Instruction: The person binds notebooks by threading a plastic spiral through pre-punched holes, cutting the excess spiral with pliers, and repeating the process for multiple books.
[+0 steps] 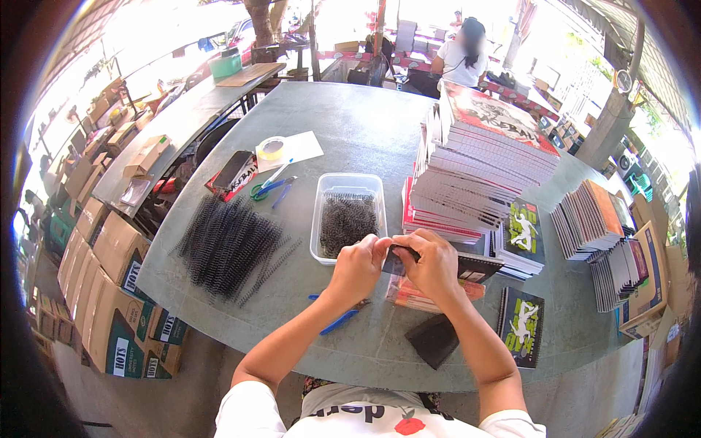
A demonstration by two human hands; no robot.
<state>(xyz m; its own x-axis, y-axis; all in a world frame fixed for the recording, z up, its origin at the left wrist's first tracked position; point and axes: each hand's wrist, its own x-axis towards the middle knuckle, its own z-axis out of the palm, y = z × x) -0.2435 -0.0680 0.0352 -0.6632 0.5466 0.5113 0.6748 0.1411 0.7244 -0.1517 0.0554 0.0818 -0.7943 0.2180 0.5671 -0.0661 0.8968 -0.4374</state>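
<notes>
Here, left hand (356, 264) and right hand (432, 264) pinch the black notebook (478, 269) by its end; uneven tugging could bend it!

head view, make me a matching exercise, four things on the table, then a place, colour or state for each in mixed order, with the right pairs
Things:
1. plastic tub
2. tape roll
3. long coils
4. tallest notebook stack

Clues:
A. black, piled left of the tub
B. yellowish, ring-shaped
C. right of the tub
D. holding short dark coils

Pairs: 1-D, 2-B, 3-A, 4-C
</notes>
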